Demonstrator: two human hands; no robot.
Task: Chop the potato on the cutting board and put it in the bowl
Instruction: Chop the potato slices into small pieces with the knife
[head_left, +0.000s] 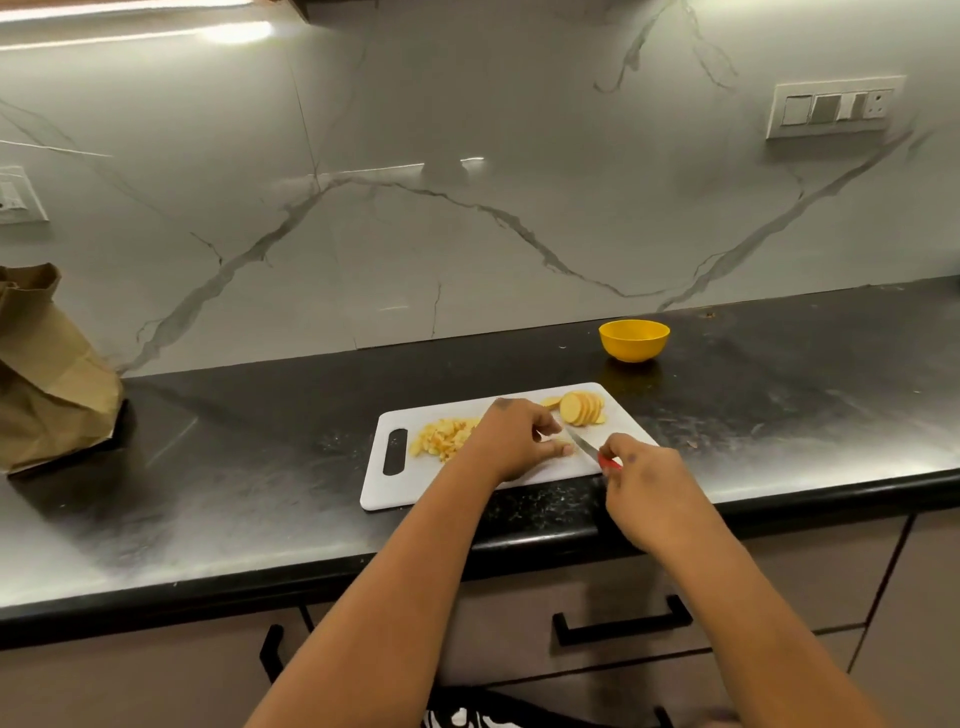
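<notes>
White cutting board (524, 475): on black counter (249, 467); sliced potato (582, 408) at far corner, chopped bits (447, 439) near handle slot
Left hand (511, 439): fingers apparently pinching a small potato piece (562, 446)
Right hand (647, 478): grips red-handled knife (589, 447)
Yellow bowl (634, 340): beyond board

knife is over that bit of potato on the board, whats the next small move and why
Probably press the knife down through the piece of potato that the left hand pins to the cutting board. The right hand holds the blade angled at it, a row of slices waits uncut, and the yellow bowl looks empty.
</notes>
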